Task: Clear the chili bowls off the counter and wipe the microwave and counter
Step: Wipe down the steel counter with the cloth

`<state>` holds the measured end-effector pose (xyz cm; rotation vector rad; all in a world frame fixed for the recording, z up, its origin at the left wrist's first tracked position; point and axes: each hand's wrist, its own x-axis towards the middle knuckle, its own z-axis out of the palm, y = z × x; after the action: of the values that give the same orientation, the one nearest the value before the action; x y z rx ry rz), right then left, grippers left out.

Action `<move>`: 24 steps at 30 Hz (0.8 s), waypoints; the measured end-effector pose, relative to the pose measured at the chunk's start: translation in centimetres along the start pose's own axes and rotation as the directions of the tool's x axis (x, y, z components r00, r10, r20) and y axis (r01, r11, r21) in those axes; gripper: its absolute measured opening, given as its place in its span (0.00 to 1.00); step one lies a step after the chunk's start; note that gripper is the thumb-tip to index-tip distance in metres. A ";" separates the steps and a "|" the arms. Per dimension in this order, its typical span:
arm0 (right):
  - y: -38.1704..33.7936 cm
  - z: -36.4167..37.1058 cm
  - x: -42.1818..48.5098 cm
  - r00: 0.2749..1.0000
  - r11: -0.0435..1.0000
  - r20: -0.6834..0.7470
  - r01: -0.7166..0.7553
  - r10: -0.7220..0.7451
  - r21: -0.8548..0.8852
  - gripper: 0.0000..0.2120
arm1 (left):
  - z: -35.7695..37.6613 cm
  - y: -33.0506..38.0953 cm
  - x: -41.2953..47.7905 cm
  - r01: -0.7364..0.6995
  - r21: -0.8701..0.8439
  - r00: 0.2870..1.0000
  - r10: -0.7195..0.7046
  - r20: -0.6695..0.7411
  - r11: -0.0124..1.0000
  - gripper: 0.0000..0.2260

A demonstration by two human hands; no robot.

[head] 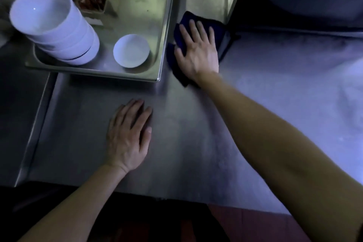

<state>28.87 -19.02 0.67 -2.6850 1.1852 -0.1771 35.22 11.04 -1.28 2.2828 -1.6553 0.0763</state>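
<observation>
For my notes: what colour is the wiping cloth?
The cloth is dark blue; head view.

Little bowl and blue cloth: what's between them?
Only the tray rim, shown in the head view. The bowl sits inside; the cloth lies outside on the counter.

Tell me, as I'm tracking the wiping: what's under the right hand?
A dark blue cloth, pressed on the counter by the right hand; the counter beneath it is hidden.

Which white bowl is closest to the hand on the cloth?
The single small bowl standing alone near the right hand; the stack sits farther left.
</observation>
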 end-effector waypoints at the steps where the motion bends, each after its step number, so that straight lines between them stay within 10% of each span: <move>1: -0.3 -0.1 -3.5 0.999 0.999 -0.019 0.035 -0.035 0.008 0.35 | -0.1 0.0 0.0 0.008 -0.010 1.000 -0.008 0.001 1.000 0.21; 6: -1.2 -0.7 -20.4 0.944 0.955 0.140 0.293 -0.297 0.050 0.36 | -0.2 0.1 0.1 0.012 -0.026 1.000 -0.011 0.008 1.000 0.22; 15: 1.1 -1.4 6.5 0.982 0.999 0.187 0.035 -0.028 -0.034 0.37 | -0.3 0.3 0.2 0.006 -0.010 1.000 -0.006 -0.008 1.000 0.22; 20: -2.2 -0.2 -9.1 0.996 0.995 0.018 0.088 -0.089 0.039 0.38 | -0.3 0.3 0.2 0.006 -0.010 1.000 -0.006 -0.006 1.000 0.22; 24: -2.5 -0.8 -21.1 0.954 0.967 0.163 0.243 -0.251 0.072 0.43 | -0.3 0.3 0.2 0.006 -0.004 1.000 -0.006 0.016 1.000 0.22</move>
<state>16.38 -1.86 1.43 -2.7314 0.7833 -0.0123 35.06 10.90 -0.89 2.2910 -1.6551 0.0533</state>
